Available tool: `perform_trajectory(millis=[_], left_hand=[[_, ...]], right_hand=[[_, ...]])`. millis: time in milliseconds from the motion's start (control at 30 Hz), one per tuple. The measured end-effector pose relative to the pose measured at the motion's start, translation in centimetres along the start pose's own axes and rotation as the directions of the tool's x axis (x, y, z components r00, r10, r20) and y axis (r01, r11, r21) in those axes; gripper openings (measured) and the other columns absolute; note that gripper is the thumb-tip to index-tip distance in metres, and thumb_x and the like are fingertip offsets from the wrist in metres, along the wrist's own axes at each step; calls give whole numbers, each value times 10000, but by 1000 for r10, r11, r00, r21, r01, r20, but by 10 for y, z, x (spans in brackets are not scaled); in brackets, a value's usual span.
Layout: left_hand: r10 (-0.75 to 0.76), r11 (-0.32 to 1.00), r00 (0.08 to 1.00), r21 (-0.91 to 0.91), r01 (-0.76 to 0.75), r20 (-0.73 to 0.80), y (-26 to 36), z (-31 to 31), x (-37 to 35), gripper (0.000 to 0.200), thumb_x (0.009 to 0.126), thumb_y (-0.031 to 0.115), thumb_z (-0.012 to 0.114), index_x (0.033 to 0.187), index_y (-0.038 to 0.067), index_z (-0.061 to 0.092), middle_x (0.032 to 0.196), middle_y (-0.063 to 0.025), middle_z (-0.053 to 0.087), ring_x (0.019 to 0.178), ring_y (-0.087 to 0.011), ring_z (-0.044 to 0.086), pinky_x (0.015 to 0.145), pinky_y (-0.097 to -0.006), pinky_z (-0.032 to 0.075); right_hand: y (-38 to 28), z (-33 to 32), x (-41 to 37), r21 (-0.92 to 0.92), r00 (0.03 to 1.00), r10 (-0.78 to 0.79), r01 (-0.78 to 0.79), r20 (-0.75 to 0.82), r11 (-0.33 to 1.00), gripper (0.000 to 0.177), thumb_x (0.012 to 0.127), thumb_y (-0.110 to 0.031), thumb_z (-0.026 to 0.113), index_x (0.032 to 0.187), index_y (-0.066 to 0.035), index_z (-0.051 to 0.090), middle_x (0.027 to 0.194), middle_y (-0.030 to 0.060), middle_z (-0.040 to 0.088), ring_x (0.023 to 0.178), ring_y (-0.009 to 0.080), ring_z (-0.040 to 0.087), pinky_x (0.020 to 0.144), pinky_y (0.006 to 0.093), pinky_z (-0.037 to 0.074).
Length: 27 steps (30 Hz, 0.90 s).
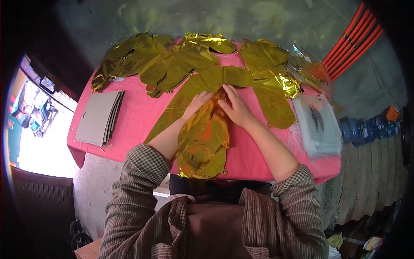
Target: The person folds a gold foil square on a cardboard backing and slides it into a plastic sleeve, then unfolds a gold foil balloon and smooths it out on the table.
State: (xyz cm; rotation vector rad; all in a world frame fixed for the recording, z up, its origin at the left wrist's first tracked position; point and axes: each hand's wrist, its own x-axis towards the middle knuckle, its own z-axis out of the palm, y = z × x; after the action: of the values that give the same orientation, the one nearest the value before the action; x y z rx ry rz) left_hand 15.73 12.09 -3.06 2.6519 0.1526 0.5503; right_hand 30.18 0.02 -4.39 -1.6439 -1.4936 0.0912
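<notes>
A flat, uninflated gold foil balloon [202,144] lies in front of me, its near end hanging over the table's front edge. My left hand [197,105] rests on the gold foil with its fingers stretched out, partly behind a raised fold. On the other side of that fold, my right hand [236,107] touches the foil, thumb and fingers apart. Beyond both hands, more flat gold foil balloons [185,60] overlap in a wide pile. Another gold foil piece [274,105] spreads to the right of my right hand.
A stack of grey boards [99,116] sits at the left of the pink-covered table [138,110]. Clear plastic bags [319,125] lie at the right edge, below crumpled clear wrapping [308,69]. Large blue bottles [368,129] and red tubes [353,39] are beyond the table.
</notes>
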Motion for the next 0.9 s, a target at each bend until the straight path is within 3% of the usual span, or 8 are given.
perform_trajectory(millis=[200,367,433,600,667,700,833,900], left_hand=[[62,996,997,73,-58,-50,-26,22,-2,369,767,269,629,1086,97,564,1024,-69,528,982,-258,462,840,-366,371],[-43,999,998,17,43,39,-11,19,-3,373,781,283,614,1100,94,571,1101,-74,524,1029,-254,459,851,-376,377],[-67,832,993,-555,1,-99,-29,47,-14,405,789,291,615,1138,95,561,1127,-82,523,1035,-263,469,868,-388,384],[-131,974,989,-174,142,72,6,-3,3,412,831,210,533,1223,82,520,1160,-126,510,1038,-301,485,901,-385,404],[-112,990,993,-81,113,22,-23,17,-1,412,838,138,481,1243,66,506,1172,-138,505,1039,-318,490,912,-377,411],[-59,995,996,-85,53,-66,-30,20,0,413,834,86,450,1242,54,503,1175,-140,504,1040,-326,490,915,-371,413],[-184,982,983,-42,185,18,-21,18,-4,435,810,148,531,1224,18,507,1195,-158,492,1087,-351,458,962,-384,378],[-188,981,982,-51,188,13,-19,17,-4,437,814,141,523,1233,16,500,1196,-158,492,1087,-351,457,961,-384,379]], right_hand=[[-11,6,18,-28,988,-128,131,86,991,535,952,-353,476,1349,-12,359,1362,227,390,1248,390,384,1071,458,271],[-1,14,28,-346,980,-93,149,174,926,567,963,-482,351,1357,-76,402,1452,167,340,1393,318,215,1113,517,153],[-10,7,39,-324,963,-2,93,269,941,576,964,-493,338,1367,-86,404,1467,162,320,1407,304,183,1120,516,131],[-4,8,46,-245,903,88,21,421,969,593,974,-490,310,1396,-79,384,1469,172,319,1413,294,184,1131,477,131],[7,16,47,137,975,-74,45,208,990,568,986,-433,322,1390,-39,375,1438,191,364,1385,299,261,1125,406,193],[0,12,45,309,993,27,-61,114,949,526,987,-350,361,1364,16,381,1402,199,411,1350,302,332,1101,345,252],[24,9,45,117,977,167,-152,-131,981,511,955,-326,438,1327,23,433,1398,234,396,1334,340,340,1082,367,290],[32,16,46,50,987,135,-131,-85,990,514,959,-347,422,1337,0,433,1407,225,389,1343,343,324,1088,384,277]])
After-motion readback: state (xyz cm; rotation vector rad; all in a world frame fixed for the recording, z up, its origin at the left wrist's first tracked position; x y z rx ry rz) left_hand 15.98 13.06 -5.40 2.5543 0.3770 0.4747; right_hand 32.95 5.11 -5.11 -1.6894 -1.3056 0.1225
